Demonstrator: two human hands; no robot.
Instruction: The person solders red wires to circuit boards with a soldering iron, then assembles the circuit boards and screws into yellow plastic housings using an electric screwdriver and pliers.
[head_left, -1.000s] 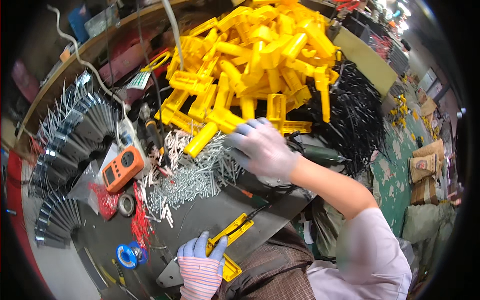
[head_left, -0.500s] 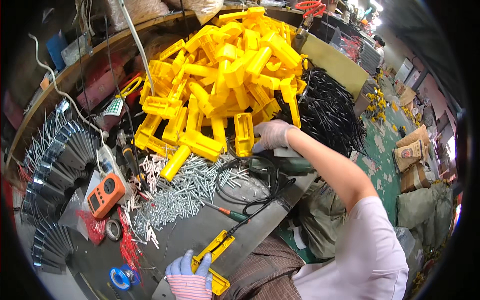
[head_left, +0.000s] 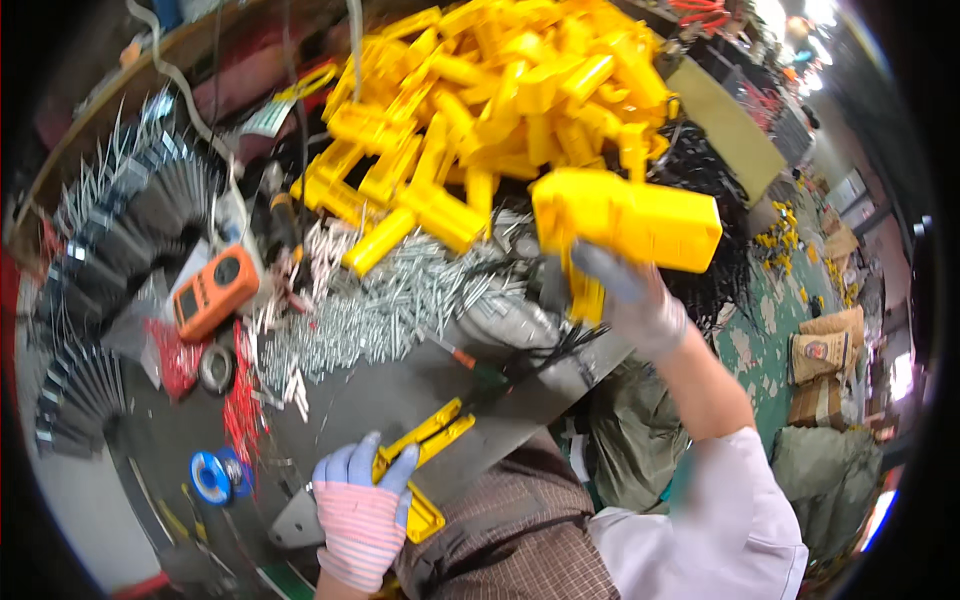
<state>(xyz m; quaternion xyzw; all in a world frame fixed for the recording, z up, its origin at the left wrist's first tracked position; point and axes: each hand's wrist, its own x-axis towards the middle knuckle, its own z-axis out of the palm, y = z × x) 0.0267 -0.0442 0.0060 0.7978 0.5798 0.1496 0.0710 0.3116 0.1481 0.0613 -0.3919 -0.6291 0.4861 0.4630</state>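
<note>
My left hand (head_left: 360,515), in a striped glove with grey-blue fingertips, grips an open yellow plastic housing half (head_left: 426,518) over the table's near edge. A dark cable runs along inside that housing. Gloved as well, my right hand (head_left: 645,310) is raised in front of the pile and closed around a yellow plastic housing (head_left: 630,220). Motion blurs the hand, and a second yellow part (head_left: 584,295) hangs below its fingers; I cannot tell if the two are one piece. Behind it lies a heap of yellow housings (head_left: 520,90).
Loose screws (head_left: 350,320) cover the table's middle, beside a screwdriver (head_left: 465,358). To the left are an orange meter (head_left: 215,290), a tape roll (head_left: 216,368), red wires (head_left: 243,400), a blue spool (head_left: 212,477) and fanned metal plates (head_left: 120,240). Black cables (head_left: 715,180) lie right of the heap.
My right hand has lifted a yellow housing up from the heap's near edge. My left hand keeps its hold on the housing half. The whole view has shifted and tilted.
</note>
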